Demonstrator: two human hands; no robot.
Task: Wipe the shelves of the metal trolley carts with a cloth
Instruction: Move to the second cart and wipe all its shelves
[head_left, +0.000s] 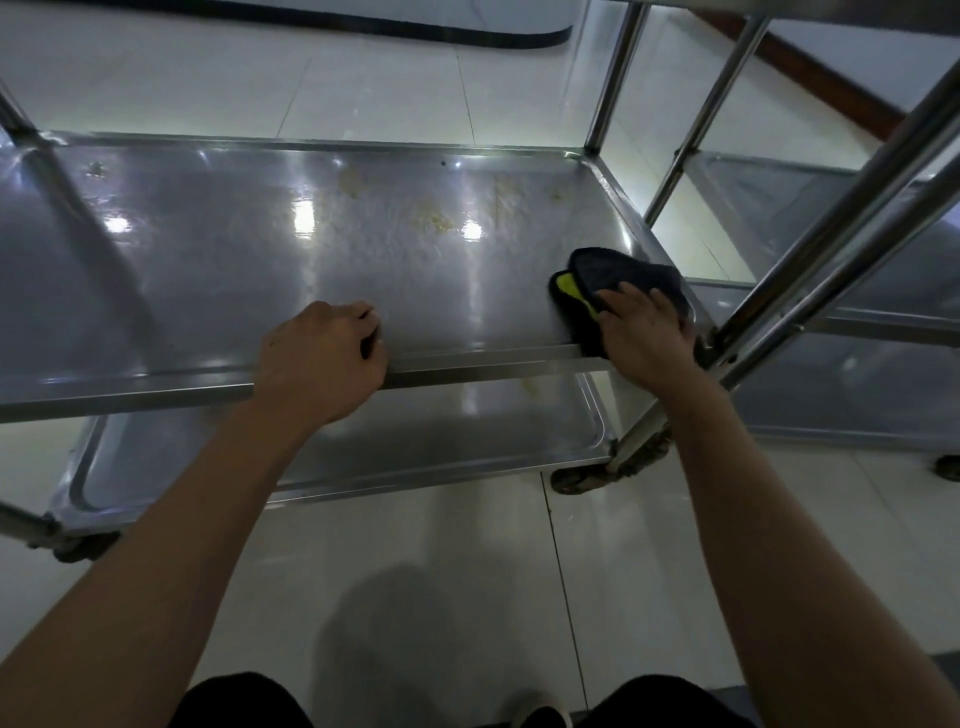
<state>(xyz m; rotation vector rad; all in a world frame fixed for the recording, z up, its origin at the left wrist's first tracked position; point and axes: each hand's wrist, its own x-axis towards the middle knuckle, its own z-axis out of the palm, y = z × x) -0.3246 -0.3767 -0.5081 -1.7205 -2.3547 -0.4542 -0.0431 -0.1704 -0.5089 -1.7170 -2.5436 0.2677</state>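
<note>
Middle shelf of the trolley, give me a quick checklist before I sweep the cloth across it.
1. Cloth flat under right hand, at the shelf's right end: ok.
2. Left hand bracing the front rim of the middle shelf: ok.
3. Yellowish stains toward the back, not wiped: not ok.
4. Sweep path free of objects: ok.
5. Cloth dampness: cannot tell.

No readable text, labels or numbers anywhere in view
</note>
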